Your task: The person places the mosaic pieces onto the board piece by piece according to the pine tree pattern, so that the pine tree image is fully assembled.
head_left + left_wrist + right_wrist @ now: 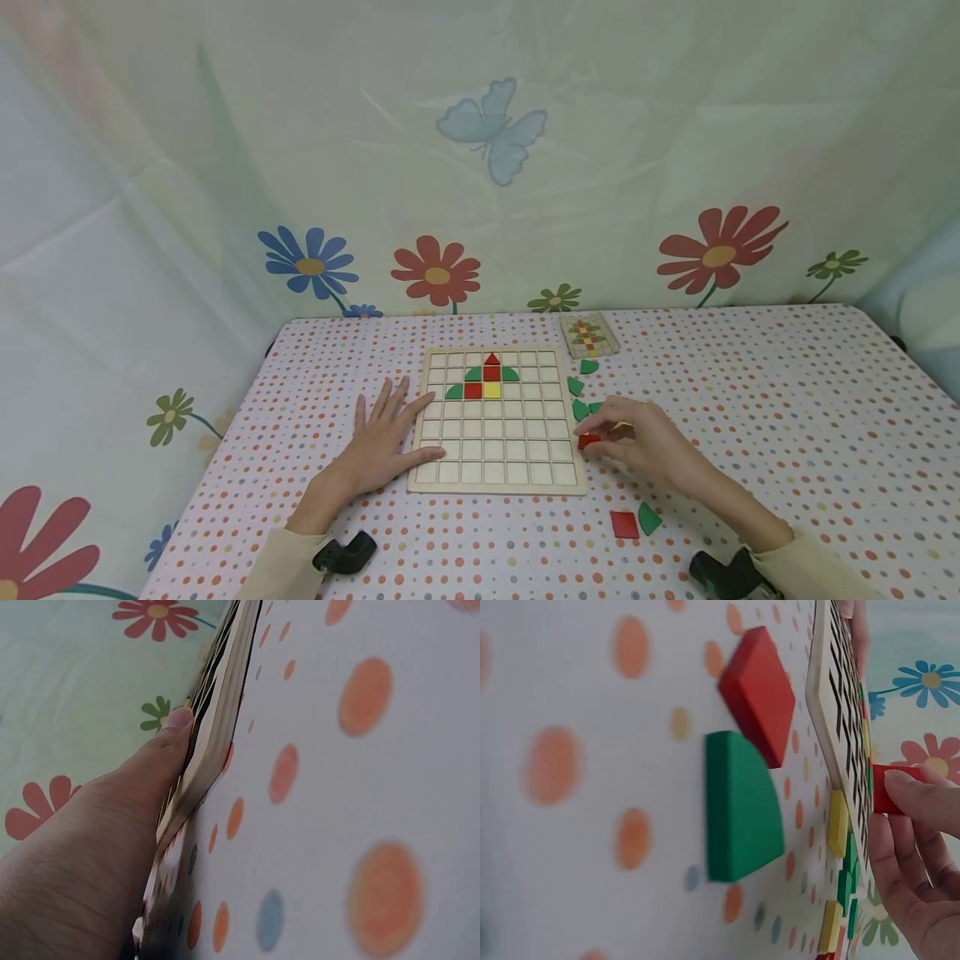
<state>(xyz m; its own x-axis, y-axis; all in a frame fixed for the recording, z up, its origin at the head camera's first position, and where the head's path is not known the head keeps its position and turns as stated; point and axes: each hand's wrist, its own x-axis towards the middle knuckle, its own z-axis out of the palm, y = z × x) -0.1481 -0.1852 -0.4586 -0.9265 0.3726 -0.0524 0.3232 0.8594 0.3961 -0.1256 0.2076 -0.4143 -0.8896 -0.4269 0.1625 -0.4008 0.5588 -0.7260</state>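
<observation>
A pale wooden grid board (495,489) lies on the table; red, green and yellow pieces fill several cells in its upper part. My left hand (378,446) rests along its left side, fingers spread, thumb lying over the edge. Beside the board's right edge, my right hand (648,437) pinches a red block (883,799) between thumb and fingers, slightly raised. Close to that hand are several green quarter-round blocks (580,409). Nearer the front lie a red square block (624,525) and another green quarter-round block (649,518).
A pattern card (609,340) with a coloured design lies behind the board's right corner. In the right wrist view, yellow blocks (838,825) stand along the board's side. A dotted cloth (787,417) covers the table, and a flowered curtain (600,167) hangs behind.
</observation>
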